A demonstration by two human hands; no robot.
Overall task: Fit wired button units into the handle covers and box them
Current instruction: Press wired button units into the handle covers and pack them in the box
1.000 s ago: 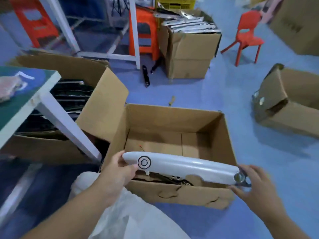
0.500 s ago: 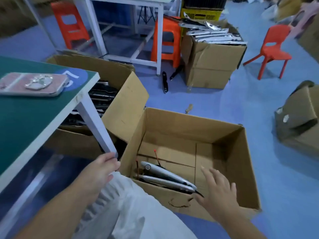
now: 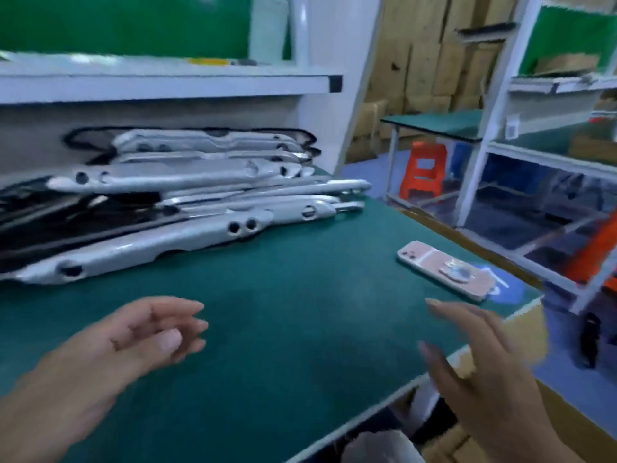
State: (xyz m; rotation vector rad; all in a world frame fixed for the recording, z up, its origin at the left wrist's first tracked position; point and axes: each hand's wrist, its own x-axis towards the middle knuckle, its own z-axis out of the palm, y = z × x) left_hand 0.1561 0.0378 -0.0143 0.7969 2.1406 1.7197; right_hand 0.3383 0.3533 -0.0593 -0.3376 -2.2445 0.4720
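A stack of white handle covers (image 3: 187, 198) lies at the back left of the green worktable (image 3: 300, 289), with black parts mixed in at the left. My left hand (image 3: 133, 335) hovers over the near left of the table, fingers loosely curled, holding nothing. My right hand (image 3: 480, 359) is over the table's right front edge, fingers spread and empty. No wired button unit is visible. The box of finished handles is out of view.
A pink phone (image 3: 444, 269) lies near the table's right edge. A white shelf (image 3: 167, 83) overhangs the stack. Cardboard (image 3: 521, 335) shows below the right edge. An orange stool (image 3: 424, 172) and white racking (image 3: 534, 135) stand to the right.
The white handle went from both hands into the cardboard box. My view then swung up from the box to the worktable, and both empty hands came over the tabletop.
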